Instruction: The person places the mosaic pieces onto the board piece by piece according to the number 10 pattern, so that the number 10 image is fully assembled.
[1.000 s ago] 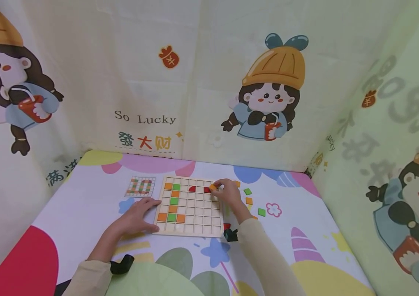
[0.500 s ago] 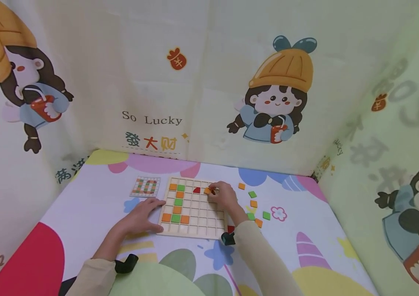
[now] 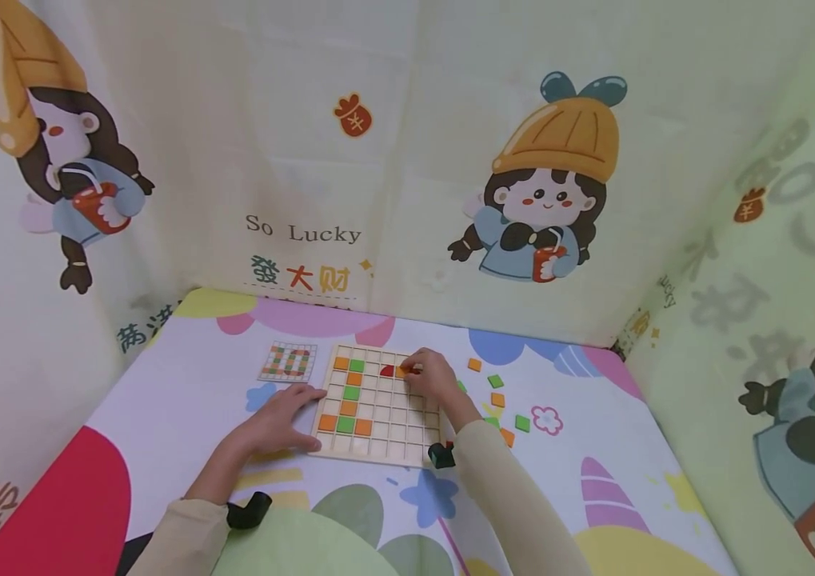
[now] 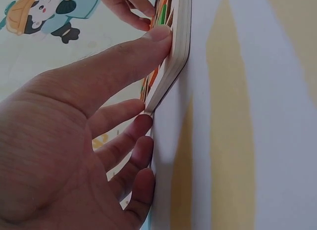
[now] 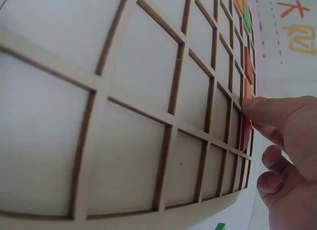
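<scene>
Printed curtain point(image 3: 407, 176) hung behind, patterned tabletop point(image 3: 205, 364) below. Grid board point(image 3: 384, 416) lay mid-table, partly filled. Left hand point(image 3: 277, 420) was spread at its left edge, thumb touching it, gripping nothing. Right hand point(image 3: 433, 379) was over the far rows, thumb and finger pinching an orange tile point(image 3: 401, 371). Change: tile had gone from above the right red piece point(image 5: 245, 134) to beside the left red piece point(image 3: 388, 371), so the gap between them looked about filled. Couldn't tell if fully seated.

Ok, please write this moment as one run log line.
right hand: fingers on orange tile between red pieces | left hand: touching board at left | pattern card: left of board | loose tiles: right of board
</scene>
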{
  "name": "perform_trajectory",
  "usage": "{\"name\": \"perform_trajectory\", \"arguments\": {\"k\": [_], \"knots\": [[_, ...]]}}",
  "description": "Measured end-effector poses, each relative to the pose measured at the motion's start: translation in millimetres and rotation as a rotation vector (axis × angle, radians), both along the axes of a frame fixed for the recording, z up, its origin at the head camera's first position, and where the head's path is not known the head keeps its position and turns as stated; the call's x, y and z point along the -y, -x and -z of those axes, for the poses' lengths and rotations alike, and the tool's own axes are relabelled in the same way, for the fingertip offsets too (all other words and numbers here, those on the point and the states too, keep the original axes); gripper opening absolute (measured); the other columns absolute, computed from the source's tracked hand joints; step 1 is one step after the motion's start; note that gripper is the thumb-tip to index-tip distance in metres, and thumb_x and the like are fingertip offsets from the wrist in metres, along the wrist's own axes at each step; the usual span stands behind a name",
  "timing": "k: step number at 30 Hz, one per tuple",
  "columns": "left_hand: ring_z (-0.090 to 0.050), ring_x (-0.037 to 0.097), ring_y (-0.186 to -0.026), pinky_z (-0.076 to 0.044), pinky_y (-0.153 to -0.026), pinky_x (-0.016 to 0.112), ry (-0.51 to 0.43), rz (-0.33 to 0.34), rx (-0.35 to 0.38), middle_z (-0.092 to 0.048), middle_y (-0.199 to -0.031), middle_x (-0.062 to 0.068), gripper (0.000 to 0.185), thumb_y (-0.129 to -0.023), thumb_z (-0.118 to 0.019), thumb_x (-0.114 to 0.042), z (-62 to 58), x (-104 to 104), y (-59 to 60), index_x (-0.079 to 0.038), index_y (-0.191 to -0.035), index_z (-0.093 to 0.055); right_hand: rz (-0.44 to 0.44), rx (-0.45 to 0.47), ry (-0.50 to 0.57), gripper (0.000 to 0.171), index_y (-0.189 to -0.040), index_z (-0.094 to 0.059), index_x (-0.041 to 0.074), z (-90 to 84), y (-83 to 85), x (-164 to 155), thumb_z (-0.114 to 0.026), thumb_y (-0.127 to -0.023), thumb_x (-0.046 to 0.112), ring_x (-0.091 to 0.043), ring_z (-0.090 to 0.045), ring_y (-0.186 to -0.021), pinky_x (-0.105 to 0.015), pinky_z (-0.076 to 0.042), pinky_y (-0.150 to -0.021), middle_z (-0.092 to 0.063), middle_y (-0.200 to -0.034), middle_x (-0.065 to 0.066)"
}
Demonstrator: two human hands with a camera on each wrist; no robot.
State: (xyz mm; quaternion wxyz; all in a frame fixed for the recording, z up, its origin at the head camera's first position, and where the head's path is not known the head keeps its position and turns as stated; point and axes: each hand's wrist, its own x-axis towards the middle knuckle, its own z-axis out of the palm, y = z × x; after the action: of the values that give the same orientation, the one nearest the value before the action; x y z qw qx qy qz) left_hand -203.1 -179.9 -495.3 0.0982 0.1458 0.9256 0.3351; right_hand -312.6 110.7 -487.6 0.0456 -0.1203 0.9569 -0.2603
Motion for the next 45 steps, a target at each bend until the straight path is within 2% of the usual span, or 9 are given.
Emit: {"name": "perform_trajectory", "arguments": {"k": [6,14,19,27,32,38,45], "knots": [[-0.039,0.037,-0.131,-0.037,-0.105,0.059,0.009,-0.002,-0.005,-0.040,-0.148,0.013,0.084,-0.070,-0.085,-0.038,0.2,-2,1.4,-0.017,-0.142,-0.048,0.007,0.014,0.024,0.018,-0.105,-0.075,0.015,0.1,0.5,-2,-0.070,-0.088,0.014,-0.022,-0.056,-0.108,-0.041,-0.047,-0.101,-0.066,-0.111,-0.003],[-0.039,0.037,-0.131,-0.037,-0.105,0.059,0.002,-0.009,0.007,-0.040,-0.147,0.012,0.084,-0.070,-0.085,-0.036,-0.9,-2,0.7,-0.017,-0.143,-0.048,0.050,-0.012,0.118,0.022,-0.110,-0.072,0.013,0.0,-0.1,-9,-0.068,-0.091,0.022,-0.025,-0.058,-0.110,-0.043,-0.048,-0.098,-0.066,-0.113,-0.005],[-0.038,0.037,-0.132,-0.036,-0.105,0.060,-0.013,-0.006,0.021,-0.039,-0.148,0.012,0.084,-0.071,-0.085,-0.034,-3.0,-2,0.3,-0.017,-0.143,-0.047,0.130,-0.020,0.122,0.023,-0.111,-0.071,0.013,-2.6,-1.6,-20,-0.066,-0.092,0.024,-0.028,-0.056,-0.117,-0.046,-0.046,-0.102,-0.063,-0.121,-0.007],[-0.038,0.038,-0.132,-0.036,-0.104,0.060,-0.002,0.001,0.015,-0.039,-0.148,0.014,0.084,-0.070,-0.085,-0.036,-0.4,-1,2.6,-0.017,-0.143,-0.047,0.204,-0.061,0.101,0.024,-0.112,-0.070,0.012,-0.1,-4.1,-46,-0.067,-0.091,0.022,-0.028,-0.057,-0.115,-0.046,-0.050,-0.096,-0.060,-0.123,-0.008],[-0.039,0.039,-0.131,-0.037,-0.104,0.060,-0.002,0.005,0.008,-0.040,-0.147,0.014,0.085,-0.070,-0.085,-0.036,0.4,0,1.5,-0.016,-0.143,-0.047,0.265,-0.043,0.106,0.027,-0.115,-0.068,0.011,1.0,-5.8,-60,-0.067,-0.090,0.022,-0.029,-0.052,-0.120,-0.046,-0.047,-0.101,-0.057,-0.128,-0.010],[-0.037,0.040,-0.133,-0.036,-0.104,0.061,-0.016,0.000,0.007,-0.039,-0.148,0.014,0.085,-0.071,-0.085,-0.037,0.7,2,2.3,-0.017,-0.144,-0.046,0.277,-0.035,0.100,0.032,-0.120,-0.065,0.009,-3.2,-7.5,-77,-0.067,-0.090,0.021,-0.031,-0.051,-0.121,-0.047,-0.046,-0.101,-0.054,-0.133,-0.013],[-0.038,0.042,-0.132,-0.036,-0.104,0.062,-0.022,0.025,0.001,-0.039,-0.148,0.017,0.085,-0.070,-0.085,-0.039,0.3,2,3.3,-0.015,-0.143,-0.047,0.300,-0.024,0.055,0.034,-0.122,-0.064,0.007,-3.4,-8.6,-94,-0.067,-0.090,0.019,-0.033,-0.047,-0.128,-0.049,-0.041,-0.107,-0.048,-0.140,-0.014]]}}
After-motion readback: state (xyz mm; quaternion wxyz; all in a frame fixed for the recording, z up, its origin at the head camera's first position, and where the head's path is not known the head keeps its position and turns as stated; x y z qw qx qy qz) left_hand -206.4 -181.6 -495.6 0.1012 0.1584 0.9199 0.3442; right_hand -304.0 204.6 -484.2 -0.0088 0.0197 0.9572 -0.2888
